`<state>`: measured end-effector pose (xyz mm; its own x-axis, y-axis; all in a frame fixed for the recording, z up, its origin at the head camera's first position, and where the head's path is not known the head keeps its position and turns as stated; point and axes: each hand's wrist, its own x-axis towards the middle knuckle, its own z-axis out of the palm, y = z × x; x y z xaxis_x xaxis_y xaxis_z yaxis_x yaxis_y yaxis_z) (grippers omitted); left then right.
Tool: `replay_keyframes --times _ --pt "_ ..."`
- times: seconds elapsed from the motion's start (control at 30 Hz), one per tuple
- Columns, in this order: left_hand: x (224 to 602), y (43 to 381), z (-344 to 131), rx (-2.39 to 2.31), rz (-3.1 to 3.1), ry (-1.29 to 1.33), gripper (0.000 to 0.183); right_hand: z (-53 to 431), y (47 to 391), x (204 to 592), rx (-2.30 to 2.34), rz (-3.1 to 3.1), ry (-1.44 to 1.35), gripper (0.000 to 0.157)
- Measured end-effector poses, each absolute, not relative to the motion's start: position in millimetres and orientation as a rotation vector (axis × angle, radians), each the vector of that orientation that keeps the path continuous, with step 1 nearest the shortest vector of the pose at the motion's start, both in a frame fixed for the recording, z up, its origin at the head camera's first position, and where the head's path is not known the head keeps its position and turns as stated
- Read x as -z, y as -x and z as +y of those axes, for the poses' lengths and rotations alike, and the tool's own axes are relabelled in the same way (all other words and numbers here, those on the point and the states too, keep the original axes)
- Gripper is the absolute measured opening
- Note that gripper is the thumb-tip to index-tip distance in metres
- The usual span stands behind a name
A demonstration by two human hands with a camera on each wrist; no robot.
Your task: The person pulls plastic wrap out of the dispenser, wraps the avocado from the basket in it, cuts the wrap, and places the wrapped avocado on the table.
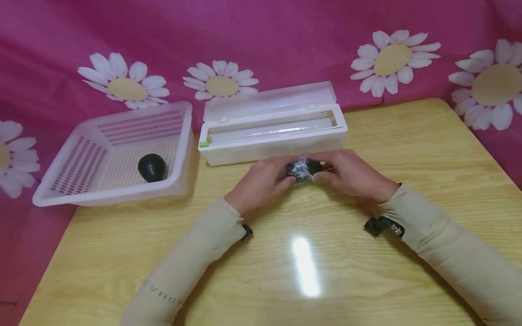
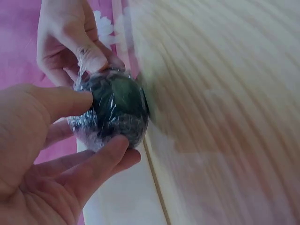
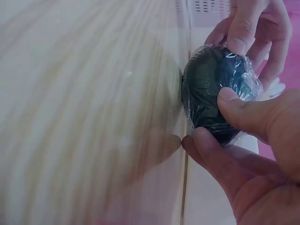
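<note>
A dark avocado (image 1: 302, 168) covered in crinkled clear cling film (image 2: 99, 123) is held between both hands just above the table, in front of the film box. My left hand (image 1: 263, 181) grips its left side, thumb on the near face and fingers beneath and behind. From the right, my right hand (image 1: 354, 175) grips it likewise, its thumb pressing the film in the right wrist view. Film bunches between the thumbs. A long white box (image 1: 269, 151) stands with its lid raised, a roll of cling film (image 1: 271, 131) inside.
On the left stands a white perforated basket (image 1: 118, 195) with one bare dark avocado (image 1: 152, 167) in it. The wooden table (image 1: 253, 280) meets a pink flowered cloth (image 1: 285, 40) behind. A small green piece (image 1: 204, 144) sits at the box's left end.
</note>
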<state>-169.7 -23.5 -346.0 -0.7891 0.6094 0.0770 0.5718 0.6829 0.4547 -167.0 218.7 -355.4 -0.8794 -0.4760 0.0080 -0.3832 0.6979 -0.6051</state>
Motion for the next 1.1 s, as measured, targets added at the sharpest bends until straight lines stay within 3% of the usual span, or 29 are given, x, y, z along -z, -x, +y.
replay_keyframes --times 0.6,1.1 --pt "347.2 173.3 47.5 -0.667 2.829 -0.971 0.052 274.8 174.1 337.7 0.804 2.800 0.532 0.048" --pt "353.8 182.3 95.1 -0.646 2.847 -1.090 0.054 319.8 185.7 333.5 0.767 2.792 0.368 0.051"
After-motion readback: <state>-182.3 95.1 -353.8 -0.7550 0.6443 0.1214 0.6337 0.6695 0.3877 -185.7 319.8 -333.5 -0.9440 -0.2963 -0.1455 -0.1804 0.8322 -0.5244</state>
